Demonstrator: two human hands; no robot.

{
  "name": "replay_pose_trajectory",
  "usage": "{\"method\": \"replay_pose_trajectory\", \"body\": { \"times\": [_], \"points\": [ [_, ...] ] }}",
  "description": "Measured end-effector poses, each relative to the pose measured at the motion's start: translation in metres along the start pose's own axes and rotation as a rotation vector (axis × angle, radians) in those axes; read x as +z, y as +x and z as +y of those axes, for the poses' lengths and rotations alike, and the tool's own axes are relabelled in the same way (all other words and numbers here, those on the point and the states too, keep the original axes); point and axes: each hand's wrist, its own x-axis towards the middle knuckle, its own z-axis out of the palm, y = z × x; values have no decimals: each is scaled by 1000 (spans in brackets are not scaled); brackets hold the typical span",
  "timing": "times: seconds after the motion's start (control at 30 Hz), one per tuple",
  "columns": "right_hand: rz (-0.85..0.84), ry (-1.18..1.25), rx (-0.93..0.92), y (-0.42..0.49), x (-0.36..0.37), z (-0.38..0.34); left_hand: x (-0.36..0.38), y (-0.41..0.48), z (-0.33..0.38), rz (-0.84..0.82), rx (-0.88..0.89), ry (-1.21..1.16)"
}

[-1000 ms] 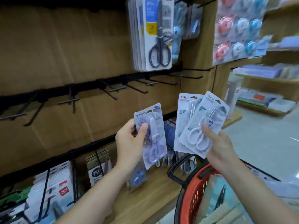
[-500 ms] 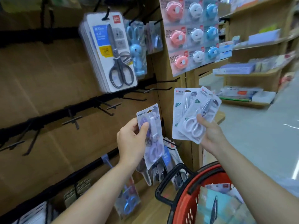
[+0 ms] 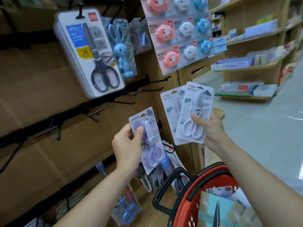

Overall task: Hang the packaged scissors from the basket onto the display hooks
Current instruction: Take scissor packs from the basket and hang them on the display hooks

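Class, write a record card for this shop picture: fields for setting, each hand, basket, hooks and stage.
Setting: shop display wall with black hook rails
Left hand: holds one lilac scissors pack
Right hand: holds two white scissors packs, overlapping
Basket: red, black handle, below the right arm, packs inside
Hooks: several empty hooks; grey scissors packs hang above them
Stage: no held pack is on a hook yet

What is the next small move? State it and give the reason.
Probably lift the left hand and thread the purple scissors pack onto the bare hook up to its left. That pack is gripped alone, the hook carries nothing, and the right hand is full with two white scissors packs.
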Motion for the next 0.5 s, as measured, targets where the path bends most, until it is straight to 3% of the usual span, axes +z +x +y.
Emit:
{"method": "replay_pose_trajectory", "body": {
  "times": [0.17, 0.37, 0.5],
  "points": [
    [-132, 2, 46, 9, 18, -7, -3, 0, -6, 35, -20, 14],
    [-48, 54, 68, 18, 42, -4, -11, 1, -8, 49, -13, 10],
    [-83, 118, 91, 14, 38, 2, -19, 2, -12, 42, -13, -23]
  ]
}}
